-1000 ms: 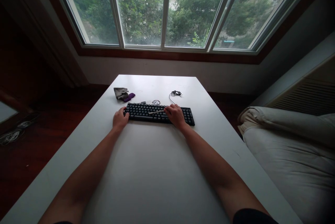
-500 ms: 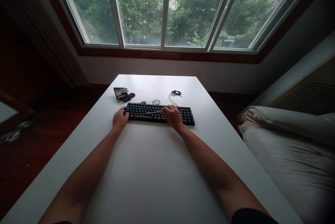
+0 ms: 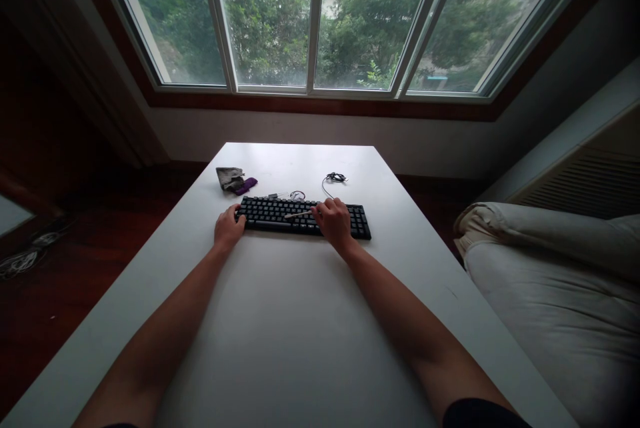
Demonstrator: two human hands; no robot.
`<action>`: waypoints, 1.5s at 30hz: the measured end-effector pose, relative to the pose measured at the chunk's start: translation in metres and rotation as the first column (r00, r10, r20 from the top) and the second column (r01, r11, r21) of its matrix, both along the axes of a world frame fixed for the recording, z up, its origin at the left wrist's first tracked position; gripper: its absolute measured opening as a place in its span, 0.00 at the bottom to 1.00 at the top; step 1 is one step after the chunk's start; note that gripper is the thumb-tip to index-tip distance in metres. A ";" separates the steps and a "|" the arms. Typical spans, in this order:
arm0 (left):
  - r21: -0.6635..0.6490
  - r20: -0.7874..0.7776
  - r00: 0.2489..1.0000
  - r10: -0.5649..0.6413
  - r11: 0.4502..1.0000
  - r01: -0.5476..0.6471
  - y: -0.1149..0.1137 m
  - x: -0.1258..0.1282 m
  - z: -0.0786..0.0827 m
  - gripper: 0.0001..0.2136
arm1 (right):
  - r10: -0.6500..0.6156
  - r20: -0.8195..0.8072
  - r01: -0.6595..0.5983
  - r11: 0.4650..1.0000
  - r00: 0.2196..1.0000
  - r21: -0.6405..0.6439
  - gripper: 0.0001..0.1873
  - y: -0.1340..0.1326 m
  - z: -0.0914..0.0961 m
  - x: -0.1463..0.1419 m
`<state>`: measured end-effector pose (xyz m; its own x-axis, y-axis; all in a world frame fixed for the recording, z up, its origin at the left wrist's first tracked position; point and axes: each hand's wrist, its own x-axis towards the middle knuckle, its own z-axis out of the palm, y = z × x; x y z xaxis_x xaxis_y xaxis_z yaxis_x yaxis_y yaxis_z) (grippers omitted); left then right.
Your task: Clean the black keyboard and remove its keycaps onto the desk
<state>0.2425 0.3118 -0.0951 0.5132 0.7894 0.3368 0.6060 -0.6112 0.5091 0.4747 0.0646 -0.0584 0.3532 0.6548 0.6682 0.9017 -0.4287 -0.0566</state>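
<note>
A black keyboard (image 3: 280, 212) lies across the far half of a white table (image 3: 300, 321). My left hand (image 3: 228, 229) grips the keyboard's left end, fingers curled round its edge. Over the keys right of the middle, my right hand (image 3: 334, 221) is closed on a thin pale stick (image 3: 299, 215). The stick points left, and its tip rests among the keys.
A grey cloth (image 3: 230, 178) and a purple object (image 3: 247, 185) lie behind the keyboard's left end. A coiled black cable (image 3: 335, 179) and a small ring (image 3: 297, 195) lie behind it. A pale sofa (image 3: 560, 281) stands to the right, windows (image 3: 315, 15) ahead.
My right hand slid the stick left along the keys and has come back to the right. My left hand has stayed on the keyboard's end.
</note>
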 end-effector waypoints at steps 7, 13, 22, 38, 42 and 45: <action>-0.024 -0.014 1.000 -0.003 1.000 0.002 -0.001 0.000 0.003 0.20 | 0.016 -0.057 -0.015 1.000 0.998 0.010 0.13 0.005 -0.002 -0.009; -0.026 -0.005 1.000 0.007 1.000 -0.007 -0.003 -0.001 0.005 0.20 | -0.084 -0.130 0.089 0.996 0.988 0.030 0.14 -0.002 -0.001 0.012; -0.027 -0.012 1.000 0.009 1.000 -0.009 -0.004 0.000 0.006 0.20 | 0.014 -0.120 -0.015 1.000 0.993 -0.011 0.16 0.003 0.000 -0.006; -0.023 -0.018 1.000 0.002 1.000 -0.003 -0.004 -0.001 0.007 0.20 | 0.019 -0.135 -0.021 1.000 0.991 -0.015 0.16 0.004 -0.001 -0.003; -0.029 -0.018 1.000 0.001 1.000 -0.001 -0.004 -0.001 0.007 0.20 | -0.044 -0.157 0.045 0.999 0.987 0.002 0.15 0.000 -0.006 0.015; -0.026 -0.007 1.000 0.004 1.000 -0.004 -0.004 -0.001 0.006 0.20 | -0.099 -0.169 0.102 0.995 0.981 0.011 0.14 -0.005 -0.010 0.031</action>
